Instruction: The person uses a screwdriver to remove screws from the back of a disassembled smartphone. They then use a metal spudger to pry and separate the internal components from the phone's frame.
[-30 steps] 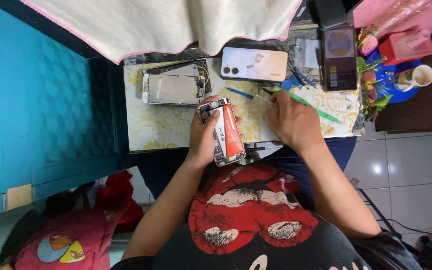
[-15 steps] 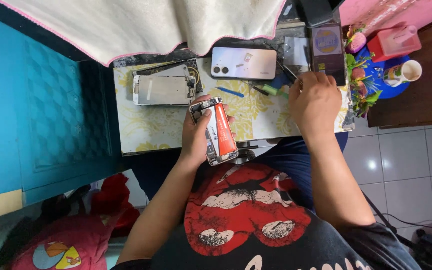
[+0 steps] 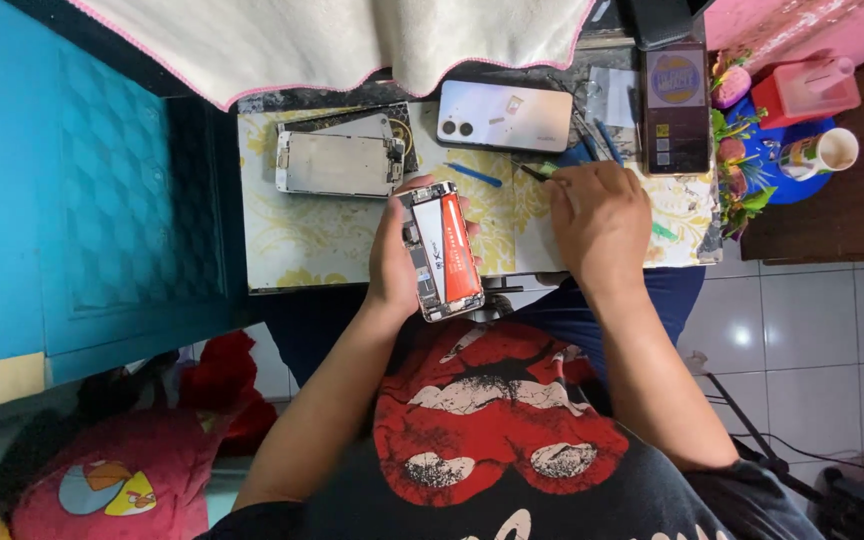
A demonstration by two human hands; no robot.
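Small surface (image 3: pixel 292 255) here, yellow-patterned cover, and it's crowded: the near edge sits right against the person's lap, the left edge drops beside a blue cabinet (image 3: pixel 82 200), the right edge runs along a pink and blue clutter of flowers (image 3: pixel 737 170) and a cup (image 3: pixel 837 150). A white towel (image 3: pixel 352 40) hangs over the far side. Open room is mostly the bare patch at the left front corner of the surface.

Lying on it: a detached phone screen panel (image 3: pixel 337 163), a white phone (image 3: pixel 504 116) face down, a dark phone (image 3: pixel 675 108) with its screen lit, a blue pry stick (image 3: pixel 472 175). Tiled floor to the right, red cushions lower left.

Left hand (image 3: pixel 397 265) has the opened phone (image 3: pixel 440 250) lifted just off the front edge, grip wrapped around its sides, battery with red label facing up. Right hand (image 3: pixel 600 220) is just beside it, over the surface, fingers curled and pinching a thin green-tipped tool (image 3: pixel 537 170), whose tip points toward the blue stick, clear of the opened phone
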